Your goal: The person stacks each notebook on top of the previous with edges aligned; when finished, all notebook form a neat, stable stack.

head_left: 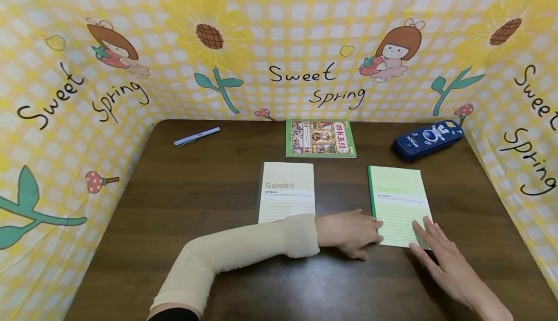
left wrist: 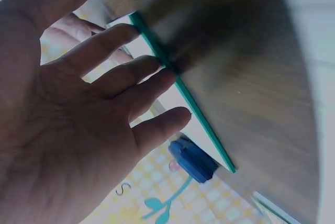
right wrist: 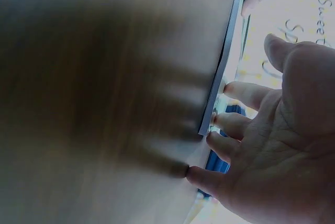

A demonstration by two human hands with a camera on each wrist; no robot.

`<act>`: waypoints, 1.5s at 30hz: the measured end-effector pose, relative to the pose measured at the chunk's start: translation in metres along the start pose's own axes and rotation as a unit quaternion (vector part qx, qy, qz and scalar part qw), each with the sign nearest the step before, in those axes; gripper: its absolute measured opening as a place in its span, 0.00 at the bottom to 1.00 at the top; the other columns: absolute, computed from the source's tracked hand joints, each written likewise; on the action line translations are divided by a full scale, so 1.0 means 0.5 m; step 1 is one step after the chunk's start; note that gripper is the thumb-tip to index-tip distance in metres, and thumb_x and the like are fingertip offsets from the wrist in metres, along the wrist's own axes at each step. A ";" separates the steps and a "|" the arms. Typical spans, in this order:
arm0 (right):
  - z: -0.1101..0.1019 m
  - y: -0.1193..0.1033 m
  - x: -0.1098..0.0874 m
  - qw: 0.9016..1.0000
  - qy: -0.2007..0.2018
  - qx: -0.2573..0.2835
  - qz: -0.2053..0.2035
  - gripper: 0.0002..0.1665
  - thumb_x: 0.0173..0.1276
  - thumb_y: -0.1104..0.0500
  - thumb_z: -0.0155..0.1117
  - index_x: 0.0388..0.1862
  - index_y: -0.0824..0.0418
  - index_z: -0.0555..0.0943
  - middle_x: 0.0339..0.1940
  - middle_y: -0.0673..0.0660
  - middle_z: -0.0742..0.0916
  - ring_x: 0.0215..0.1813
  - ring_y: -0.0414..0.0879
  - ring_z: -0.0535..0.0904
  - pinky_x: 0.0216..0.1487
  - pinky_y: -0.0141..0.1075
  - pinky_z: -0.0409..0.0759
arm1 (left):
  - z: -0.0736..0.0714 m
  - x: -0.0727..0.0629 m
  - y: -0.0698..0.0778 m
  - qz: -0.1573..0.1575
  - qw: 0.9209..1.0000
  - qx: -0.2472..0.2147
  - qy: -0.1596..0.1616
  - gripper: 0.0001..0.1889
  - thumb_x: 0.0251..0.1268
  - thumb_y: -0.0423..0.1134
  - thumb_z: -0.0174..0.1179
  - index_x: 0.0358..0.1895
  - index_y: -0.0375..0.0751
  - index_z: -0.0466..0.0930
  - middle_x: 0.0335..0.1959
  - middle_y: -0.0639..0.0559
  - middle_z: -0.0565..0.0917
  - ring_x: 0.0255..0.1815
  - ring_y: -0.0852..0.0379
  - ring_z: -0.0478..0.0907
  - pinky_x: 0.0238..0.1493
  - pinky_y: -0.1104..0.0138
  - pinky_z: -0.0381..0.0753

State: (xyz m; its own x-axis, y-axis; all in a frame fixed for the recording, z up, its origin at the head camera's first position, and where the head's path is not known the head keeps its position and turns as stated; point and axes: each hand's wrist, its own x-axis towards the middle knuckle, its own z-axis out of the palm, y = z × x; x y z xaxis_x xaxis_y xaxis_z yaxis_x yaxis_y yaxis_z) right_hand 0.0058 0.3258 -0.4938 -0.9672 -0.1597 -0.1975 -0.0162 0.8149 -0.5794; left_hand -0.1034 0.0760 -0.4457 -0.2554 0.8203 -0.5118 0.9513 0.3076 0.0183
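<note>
A pale green notebook (head_left: 398,214) with a dark green spine lies flat at the right of the table, its cover lined on the lower half. My left hand (head_left: 348,231), extended from a cream sleeve, touches the spine side near the lower left corner with spread fingertips. In the left wrist view these fingers (left wrist: 149,69) reach over the green spine (left wrist: 201,114). At the lower right edge of the same notebook rests my right hand (head_left: 449,263), fingers fairly straight. In the right wrist view its fingertips stand along the notebook's edge (right wrist: 222,62).
Under my left forearm, a white Gambit notebook (head_left: 286,190) is partly covered. Farther back lie a light blue pen (head_left: 197,136), a green-bordered picture book (head_left: 321,138) and a navy pencil case (head_left: 428,140). A yellow checked cloth (head_left: 279,30) walls the table's back and sides.
</note>
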 end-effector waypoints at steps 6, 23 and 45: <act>0.023 -0.033 0.007 1.000 0.003 0.004 -0.019 0.39 0.83 0.43 0.54 0.85 0.54 0.59 0.88 0.68 0.52 0.87 0.72 0.43 0.72 0.82 0.42 | 0.020 -0.053 -0.012 0.001 1.000 -0.014 0.022 0.30 0.76 0.62 0.57 0.77 0.62 0.70 0.81 0.56 0.64 0.84 0.60 0.60 0.81 0.54 0.66; 0.004 -0.064 0.050 0.992 0.100 -0.023 -0.068 0.36 0.77 0.48 0.67 0.75 0.65 0.72 0.73 0.73 0.76 0.71 0.72 0.74 0.63 0.56 0.78 | 0.053 -0.056 -0.057 -0.038 0.940 -0.297 0.167 0.38 0.79 0.58 0.55 0.85 0.49 0.55 0.81 0.43 0.66 0.83 0.51 0.64 0.80 0.60 0.68; -0.016 -0.053 0.084 0.911 0.089 0.375 0.146 0.44 0.84 0.52 0.55 0.85 0.71 0.48 0.76 0.65 0.73 0.54 0.16 0.75 0.49 0.17 0.80 | 0.021 -0.053 -0.046 -0.212 0.519 -0.811 0.170 0.39 0.76 0.55 0.60 0.81 0.41 0.58 0.77 0.41 0.68 0.67 0.36 0.77 0.59 0.39 0.83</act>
State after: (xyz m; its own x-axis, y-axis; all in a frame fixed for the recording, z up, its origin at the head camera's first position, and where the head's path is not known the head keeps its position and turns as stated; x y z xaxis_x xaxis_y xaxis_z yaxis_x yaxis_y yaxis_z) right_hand -0.0364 0.3021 -0.4802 -0.9294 0.1509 -0.3370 0.3616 0.1874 -0.9133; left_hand -0.1167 0.0422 -0.4416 -0.6599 0.4658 -0.5896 -0.5279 0.2710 0.8049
